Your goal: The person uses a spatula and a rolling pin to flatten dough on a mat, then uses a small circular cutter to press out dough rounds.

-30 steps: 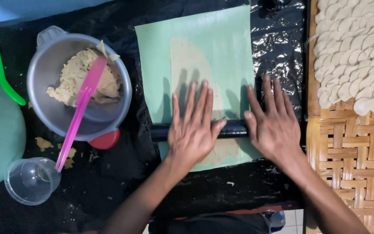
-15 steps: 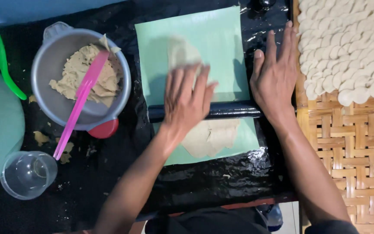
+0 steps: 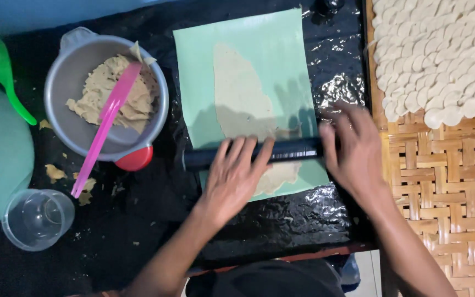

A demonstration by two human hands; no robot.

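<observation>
Your left hand (image 3: 236, 175) and right hand (image 3: 353, 151) lie flat, fingers spread, pressing on the black rolling pin (image 3: 254, 154), which crosses the thin dough sheet (image 3: 243, 99) on the green mat (image 3: 281, 60). Left sits a grey bowl (image 3: 72, 132) of dough with a pink spatula (image 3: 105, 124); far right, cut dough pieces (image 3: 441, 49) cover a woven tray (image 3: 452, 187).

— How's the feed on my end looking to you?

— Fairly bright and even, light from above. I see glare patches on the black plastic sheet (image 3: 336, 88), strongest near its right edge beside the woven tray (image 3: 446, 181).

— Shadows?

— Soft finger shadows fall on the green mat (image 3: 292, 110) just above the rolling pin (image 3: 281, 151).

— Any blur?

— My right hand (image 3: 353, 154) is smeared by motion; the left hand (image 3: 235, 179) is sharper. The metal bowl (image 3: 72, 71) and dough sheet (image 3: 237, 93) look crisp. The blue strip along the top edge is soft and washed out.
</observation>
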